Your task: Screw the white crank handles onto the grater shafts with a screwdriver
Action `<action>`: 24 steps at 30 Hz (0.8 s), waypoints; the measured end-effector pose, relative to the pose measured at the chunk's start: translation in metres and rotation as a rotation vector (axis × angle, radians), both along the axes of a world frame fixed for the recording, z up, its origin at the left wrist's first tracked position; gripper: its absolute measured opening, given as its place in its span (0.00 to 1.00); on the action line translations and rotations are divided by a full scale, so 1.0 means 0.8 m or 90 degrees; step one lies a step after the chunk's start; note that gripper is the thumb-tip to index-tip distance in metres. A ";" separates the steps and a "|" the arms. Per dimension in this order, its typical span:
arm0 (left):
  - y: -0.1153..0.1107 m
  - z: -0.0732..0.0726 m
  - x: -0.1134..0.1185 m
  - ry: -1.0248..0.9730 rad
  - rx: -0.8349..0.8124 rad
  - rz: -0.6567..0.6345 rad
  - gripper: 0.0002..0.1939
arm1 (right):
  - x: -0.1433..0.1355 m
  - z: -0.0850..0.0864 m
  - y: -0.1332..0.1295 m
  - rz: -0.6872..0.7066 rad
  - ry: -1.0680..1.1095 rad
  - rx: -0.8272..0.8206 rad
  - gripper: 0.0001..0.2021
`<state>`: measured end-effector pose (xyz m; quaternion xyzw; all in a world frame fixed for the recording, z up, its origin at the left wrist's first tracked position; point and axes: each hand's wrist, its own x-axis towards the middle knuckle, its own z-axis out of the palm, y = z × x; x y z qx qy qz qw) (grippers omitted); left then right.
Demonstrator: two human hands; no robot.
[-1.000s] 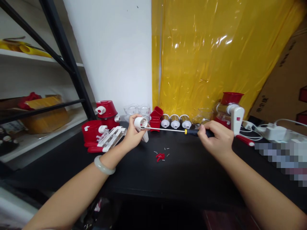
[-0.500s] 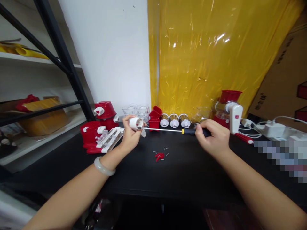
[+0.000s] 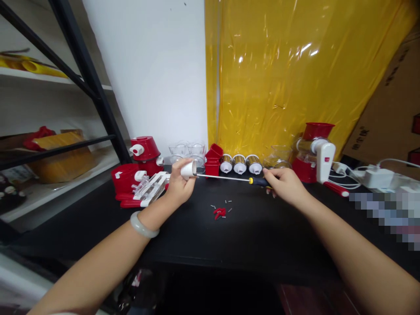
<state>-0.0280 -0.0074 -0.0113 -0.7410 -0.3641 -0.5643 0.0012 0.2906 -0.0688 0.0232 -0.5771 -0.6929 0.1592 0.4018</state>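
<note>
My left hand [image 3: 180, 183] is closed round a white cylindrical plastic part [image 3: 188, 170], its open end turned to the right. In my right hand [image 3: 285, 183] is a screwdriver [image 3: 226, 177] with a dark blue and yellow handle, gripped by the fingers. Its long metal shaft lies nearly level and the tip reaches the rim of the white part; whether it sits on a screw is too small to tell. Below, on the black table [image 3: 256, 236], small red plastic pieces [image 3: 219, 213] lie with several loose screws [image 3: 230, 210] around them.
Red housings [image 3: 144, 148] and white handle parts [image 3: 157, 183] stand at the left. Along the back are clear cups [image 3: 187, 148], a red hopper [image 3: 212, 161] and three grater drums [image 3: 239, 164]. An assembled red-and-white grater [image 3: 324, 159] and white cables with an adapter [image 3: 379, 178] are at right.
The white part has turned in my left hand, so its opening faces more to the right. My right hand has shifted its hold on the screwdriver handle, fingers now looser. The view has shifted slightly.
</note>
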 end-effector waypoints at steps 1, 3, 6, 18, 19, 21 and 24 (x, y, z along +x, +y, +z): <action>-0.001 0.001 0.000 0.006 0.028 -0.014 0.23 | 0.001 0.001 -0.001 -0.002 -0.021 0.019 0.24; -0.005 0.004 0.001 0.018 0.088 -0.044 0.22 | 0.003 0.001 -0.001 -0.011 -0.057 0.076 0.24; -0.011 0.012 0.003 0.041 0.104 -0.037 0.22 | 0.003 0.001 -0.001 -0.028 -0.082 0.144 0.23; -0.018 0.034 0.005 0.023 -0.140 -0.055 0.24 | -0.003 -0.012 0.001 -0.059 -0.191 0.459 0.19; -0.018 0.033 0.006 0.016 -0.181 -0.059 0.24 | -0.001 -0.013 0.002 -0.057 -0.212 0.499 0.18; -0.017 0.031 0.008 -0.003 -0.275 -0.082 0.25 | 0.002 -0.015 0.003 -0.051 -0.260 0.567 0.16; -0.016 0.027 0.013 -0.068 -0.410 -0.156 0.26 | 0.005 -0.016 0.004 -0.049 -0.302 0.623 0.14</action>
